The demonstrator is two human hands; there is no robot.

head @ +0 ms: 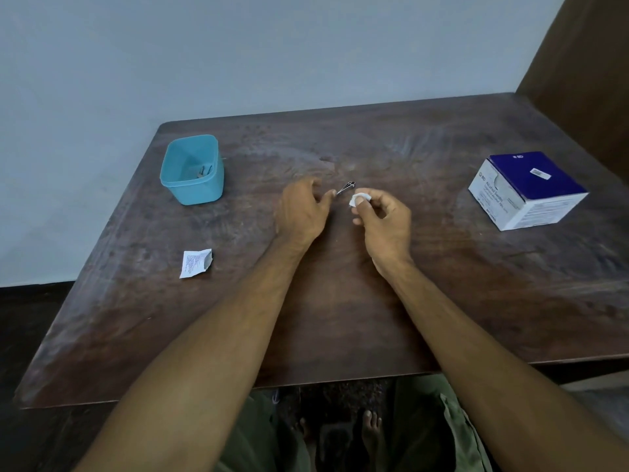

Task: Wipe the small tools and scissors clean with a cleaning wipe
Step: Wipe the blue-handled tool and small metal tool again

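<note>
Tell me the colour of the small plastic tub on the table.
Light blue plastic tub, in the head view.

A white and dark blue box (526, 190) on the right of the desk (340, 301) reads "BD" and "Alcohol Swabs" on its white side, and a small barcode sticker sits on its blue top. A torn white sachet (195, 263) at left carries fine print too small to read.
</note>
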